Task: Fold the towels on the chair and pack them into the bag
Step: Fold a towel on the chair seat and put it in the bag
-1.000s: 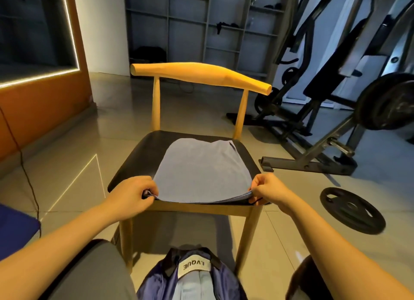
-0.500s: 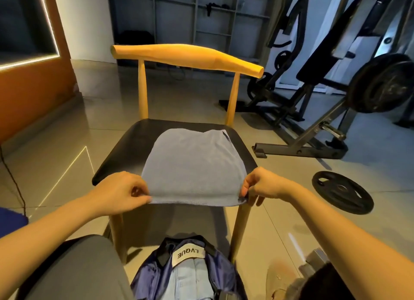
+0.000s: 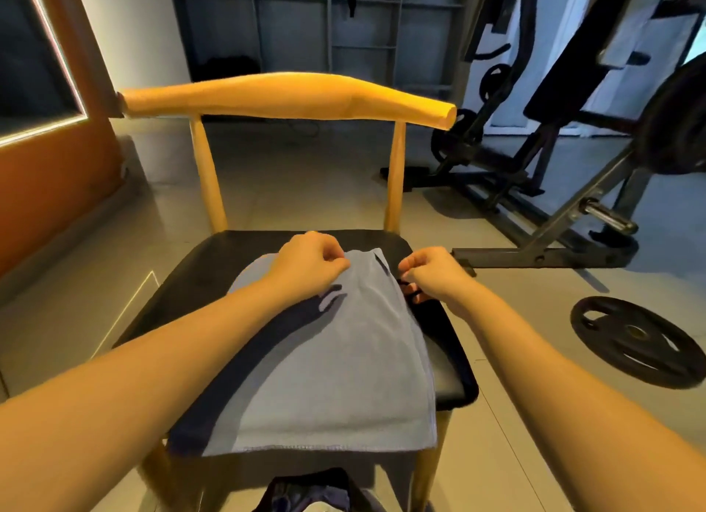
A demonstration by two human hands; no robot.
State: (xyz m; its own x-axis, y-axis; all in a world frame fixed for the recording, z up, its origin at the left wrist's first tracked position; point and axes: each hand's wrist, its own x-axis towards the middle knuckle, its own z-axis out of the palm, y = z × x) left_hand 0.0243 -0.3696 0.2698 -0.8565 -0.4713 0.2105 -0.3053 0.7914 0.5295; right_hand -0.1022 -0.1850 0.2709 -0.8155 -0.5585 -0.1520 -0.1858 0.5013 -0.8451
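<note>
Towel [image 3: 336,358], pale blue and folded, lies flat on the black seat of the chair [image 3: 198,282]. Its near hem hangs just over the seat's front edge, and its far edge lies under the two hands. The left hand [image 3: 309,263] rests on the far edge with its fingers curled. Its grip is closed to a pinch of thumb and forefinger on the cloth there. The right hand [image 3: 431,270] sits just to the right of it, beside the towel's far right corner, with the fingers curled in tight. Whether that grip has any cloth in it I cannot tell. Beyond both grips stands the chair's yellow wooden backrest. Well below them, at the foot of the chair, the open top of the bag [image 3: 305,492] shows. Off to the right of the right grip a black weight plate [image 3: 634,343] lies on the floor, with gym frames behind it.
</note>
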